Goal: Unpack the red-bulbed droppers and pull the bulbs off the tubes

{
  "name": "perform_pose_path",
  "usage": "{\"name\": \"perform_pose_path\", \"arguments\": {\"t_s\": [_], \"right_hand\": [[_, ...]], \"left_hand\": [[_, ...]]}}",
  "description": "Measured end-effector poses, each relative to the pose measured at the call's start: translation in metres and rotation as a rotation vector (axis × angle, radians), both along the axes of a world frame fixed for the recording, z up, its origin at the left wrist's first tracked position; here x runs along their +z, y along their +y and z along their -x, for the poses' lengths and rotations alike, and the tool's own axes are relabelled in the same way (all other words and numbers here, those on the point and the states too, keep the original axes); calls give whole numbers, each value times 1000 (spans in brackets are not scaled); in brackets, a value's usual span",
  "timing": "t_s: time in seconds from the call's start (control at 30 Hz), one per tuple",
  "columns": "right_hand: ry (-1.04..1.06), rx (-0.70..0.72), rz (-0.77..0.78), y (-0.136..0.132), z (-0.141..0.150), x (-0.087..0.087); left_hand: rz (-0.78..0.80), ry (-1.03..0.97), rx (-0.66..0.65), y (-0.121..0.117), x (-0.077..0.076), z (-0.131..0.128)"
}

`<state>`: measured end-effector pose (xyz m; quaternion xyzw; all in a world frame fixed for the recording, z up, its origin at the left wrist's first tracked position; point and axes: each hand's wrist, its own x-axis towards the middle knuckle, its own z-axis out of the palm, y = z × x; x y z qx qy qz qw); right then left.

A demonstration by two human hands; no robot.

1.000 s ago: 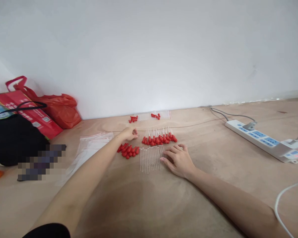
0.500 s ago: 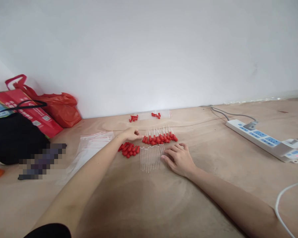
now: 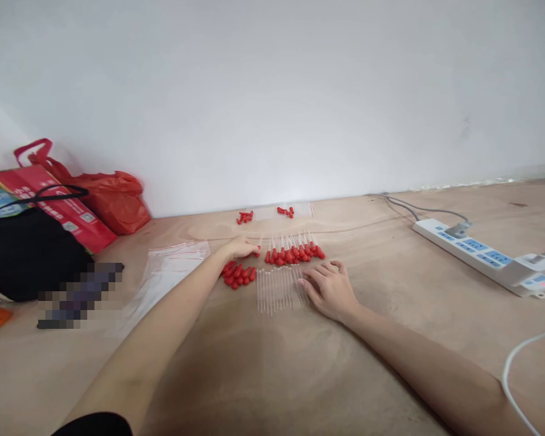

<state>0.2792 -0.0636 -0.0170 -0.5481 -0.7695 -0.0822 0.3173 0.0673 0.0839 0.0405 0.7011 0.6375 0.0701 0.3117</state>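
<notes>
My left hand (image 3: 240, 247) is closed in a pinch on a dropper with a red bulb (image 3: 257, 251); its thin clear tube points toward the wall. Just right of it lies a row of assembled droppers (image 3: 293, 253), red bulbs facing me. Below my left wrist is a pile of loose red rubber bulbs (image 3: 238, 277). Several clear glass or plastic tubes (image 3: 277, 292) lie side by side in front of the row. My right hand (image 3: 331, 290) rests on the table with fingers loosely spread, thumb tip beside the rightmost tubes, holding nothing.
Flat clear zip bags (image 3: 163, 272) lie left of my left forearm. More red bulbs (image 3: 244, 217) and a clear bag (image 3: 302, 209) are near the wall. Bags (image 3: 31, 248) stand at left. A power strip (image 3: 481, 254) with cables lies at right.
The leftmost dropper has come away from the row, shifted slightly left in my left hand. My right thumb has moved slightly right and away from me, off the tubes.
</notes>
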Motion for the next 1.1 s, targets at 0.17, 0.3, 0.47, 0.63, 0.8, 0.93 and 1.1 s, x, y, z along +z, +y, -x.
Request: {"name": "perform_pose_path", "arguments": {"t_s": [0.17, 0.3, 0.47, 0.63, 0.8, 0.93, 1.1], "right_hand": [[28, -4, 11, -1, 1, 1], [43, -5, -4, -1, 1, 1], [31, 2, -6, -1, 0, 1], [34, -9, -22, 0, 0, -1], [75, -31, -126, -1, -1, 1], [30, 8, -267, -4, -1, 5], [-129, 137, -270, -7, 2, 9]], "left_hand": [[72, -98, 10, -3, 6, 8], [57, -146, -20, -3, 9, 14], [-66, -154, -51, -1, 7, 23], [-197, -105, -105, -4, 10, 28], [-448, -78, -218, -42, 20, 23], [-845, 60, -451, -88, 6, 17], [-1224, -39, -659, -115, -26, 9]]}}
